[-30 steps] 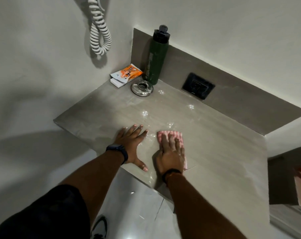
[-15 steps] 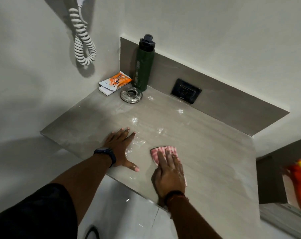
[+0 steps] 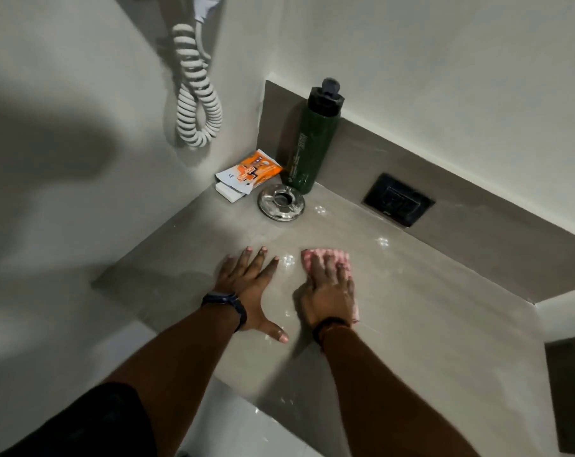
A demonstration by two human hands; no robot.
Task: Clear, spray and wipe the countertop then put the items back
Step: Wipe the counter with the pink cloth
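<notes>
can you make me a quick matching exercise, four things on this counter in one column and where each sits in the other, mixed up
Things:
1. bottle
2. ashtray
3. cloth
4. packet

Places:
A. under the right hand
B. far left corner, on a white box
C. upright against the backsplash
D. in front of the bottle

Pairs: 1-C, 2-D, 3-A, 4-B

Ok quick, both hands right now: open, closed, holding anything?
Left hand: open, flat on the countertop, holding nothing.
Right hand: pressed flat on the pink cloth, fingers extended, not gripping it.
</notes>
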